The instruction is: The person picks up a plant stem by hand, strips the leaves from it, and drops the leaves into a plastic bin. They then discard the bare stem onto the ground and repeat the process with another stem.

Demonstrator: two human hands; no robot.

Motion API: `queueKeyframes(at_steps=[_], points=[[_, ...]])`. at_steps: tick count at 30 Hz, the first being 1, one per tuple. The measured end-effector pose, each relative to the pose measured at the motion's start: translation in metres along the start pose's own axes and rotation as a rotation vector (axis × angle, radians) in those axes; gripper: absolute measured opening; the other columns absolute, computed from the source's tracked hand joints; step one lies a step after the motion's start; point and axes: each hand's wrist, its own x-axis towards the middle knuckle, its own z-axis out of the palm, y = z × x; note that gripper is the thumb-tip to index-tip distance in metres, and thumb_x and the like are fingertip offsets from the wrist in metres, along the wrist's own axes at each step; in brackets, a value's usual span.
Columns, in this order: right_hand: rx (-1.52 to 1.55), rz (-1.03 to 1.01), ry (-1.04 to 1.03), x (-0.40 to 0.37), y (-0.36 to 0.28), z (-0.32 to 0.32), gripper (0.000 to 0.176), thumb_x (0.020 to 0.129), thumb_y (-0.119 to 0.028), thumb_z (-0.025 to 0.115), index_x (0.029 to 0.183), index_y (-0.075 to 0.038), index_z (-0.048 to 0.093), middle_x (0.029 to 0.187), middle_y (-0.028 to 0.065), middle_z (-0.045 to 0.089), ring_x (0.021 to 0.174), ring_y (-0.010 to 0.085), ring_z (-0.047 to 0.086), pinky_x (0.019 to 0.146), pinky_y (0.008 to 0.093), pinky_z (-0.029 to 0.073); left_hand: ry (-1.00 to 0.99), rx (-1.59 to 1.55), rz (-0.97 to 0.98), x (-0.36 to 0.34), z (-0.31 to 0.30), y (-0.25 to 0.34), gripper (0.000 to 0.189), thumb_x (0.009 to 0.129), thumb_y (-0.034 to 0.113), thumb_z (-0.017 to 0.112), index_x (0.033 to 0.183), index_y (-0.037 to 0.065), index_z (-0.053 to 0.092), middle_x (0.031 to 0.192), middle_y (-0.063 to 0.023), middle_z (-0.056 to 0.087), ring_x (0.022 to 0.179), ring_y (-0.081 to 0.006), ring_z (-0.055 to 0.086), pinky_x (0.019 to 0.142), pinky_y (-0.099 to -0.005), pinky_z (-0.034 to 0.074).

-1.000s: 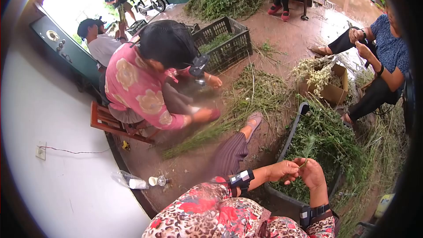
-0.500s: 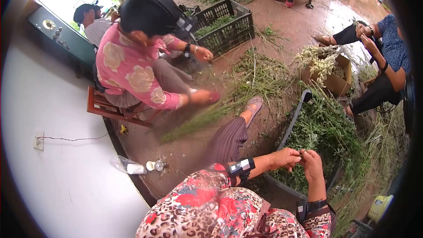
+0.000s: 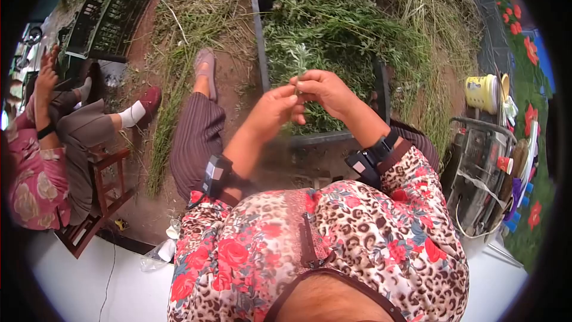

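Note:
Above a dark tub [image 3: 260, 42] heaped with cut green leafy stems [image 3: 339, 36], my two hands meet fingertip to fingertip. A short leafy sprig [image 3: 300, 55] with pale green leaves stands up from between them. My left hand [image 3: 274, 111] pinches near the sprig's lower end. From the other side, my right hand [image 3: 325, 92] closes thumb and forefinger on it too. The fingers hide the bottom of the stem. Both wrists wear dark straps with a small box.
At the left, a person in a pink flowered top [image 3: 36, 188] sits on a wooden chair [image 3: 101, 197] near a black plastic crate [image 3: 113, 15]. Loose stalks [image 3: 202, 24] litter the floor. A yellow bucket [image 3: 481, 94] and a metal-framed seat [image 3: 476, 173] stand at right.
My view has swung down and to the right, so my torso and the tub are more central. A leafy sprig now shows between my hands, which stay together.

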Motion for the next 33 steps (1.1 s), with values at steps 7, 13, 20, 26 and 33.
queueKeyframes(at_steps=[7, 13, 20, 26, 33], points=[[-0.069, -0.009, -0.026, 0.000, -0.001, 0.003, 0.028, 0.085, -0.011, 0.056, 0.106, 0.007, 0.056, 0.099, 0.0115, 0.060, 0.085, 0.0194, 0.061, 0.079, 0.0322, 0.049, 0.026, 0.012, -0.005, -0.001, -0.001, 0.002, 0.030, 0.090, 0.019, 0.051, 0.112, -0.002, 0.051, 0.098, -0.0102, 0.060, 0.076, -0.0132, 0.059, 0.063, -0.0297, 0.052], [0.184, 0.015, -0.117, 0.002, 0.002, -0.002, 0.017, 0.084, -0.009, 0.057, 0.098, 0.000, 0.058, 0.108, 0.0118, 0.058, 0.088, 0.0201, 0.060, 0.083, 0.0367, 0.048, 0.049, -0.093, -0.005, -0.007, 0.001, 0.005, 0.018, 0.090, 0.018, 0.052, 0.090, 0.001, 0.059, 0.080, -0.0073, 0.062, 0.065, -0.0151, 0.058, 0.053, -0.0299, 0.049], [0.162, 0.023, -0.116, 0.005, -0.001, -0.004, 0.019, 0.085, -0.009, 0.056, 0.100, 0.001, 0.058, 0.102, 0.0114, 0.061, 0.085, 0.0192, 0.061, 0.080, 0.0352, 0.050, -0.014, -0.118, 0.027, -0.007, -0.004, 0.002, 0.016, 0.090, 0.017, 0.051, 0.093, 0.003, 0.059, 0.080, -0.0052, 0.064, 0.067, -0.0145, 0.062, 0.052, -0.0299, 0.049], [-0.077, -0.005, -0.018, 0.002, -0.007, 0.002, 0.016, 0.084, -0.013, 0.059, 0.089, 0.002, 0.062, 0.094, 0.0094, 0.064, 0.085, 0.0150, 0.061, 0.080, 0.0293, 0.049, 0.012, -0.110, -0.013, -0.006, -0.009, 0.000, 0.016, 0.090, 0.018, 0.052, 0.094, 0.003, 0.058, 0.080, -0.0054, 0.064, 0.068, -0.0153, 0.062, 0.051, -0.0300, 0.049], [-0.458, -0.099, -0.019, 0.004, -0.004, 0.001, 0.016, 0.083, -0.012, 0.059, 0.087, 0.002, 0.065, 0.087, 0.0044, 0.066, 0.079, 0.0075, 0.057, 0.073, 0.0234, 0.046, 0.065, -0.108, -0.069, -0.006, -0.011, -0.002, 0.019, 0.091, 0.020, 0.052, 0.093, 0.002, 0.056, 0.079, -0.0065, 0.062, 0.067, -0.0172, 0.062, 0.049, -0.0305, 0.049]])
